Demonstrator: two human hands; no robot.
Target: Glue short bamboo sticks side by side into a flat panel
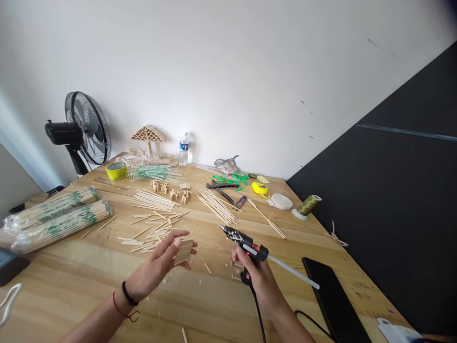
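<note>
My left hand (164, 257) is wrapped around a small flat panel of wooden sticks (184, 251), held just above the table. My right hand (254, 269) grips a black glue gun (246, 243), its nozzle pointing up and left towards the panel without touching it. A clear glue stick (293, 271) juts from the rear of the gun. Short cut sticks (157, 236) lie scattered beyond my left hand, and a pile of longer sticks (217, 206) lies beyond the gun.
Bagged sticks (66, 224) lie left, near a fan (89, 128). Pliers (224, 194), a yellow tape measure (260, 188) and a thread spool (309, 206) sit farther back. A bottle (183, 149) stands by the wall. A black phone (335, 300) lies right, near the gun's cord.
</note>
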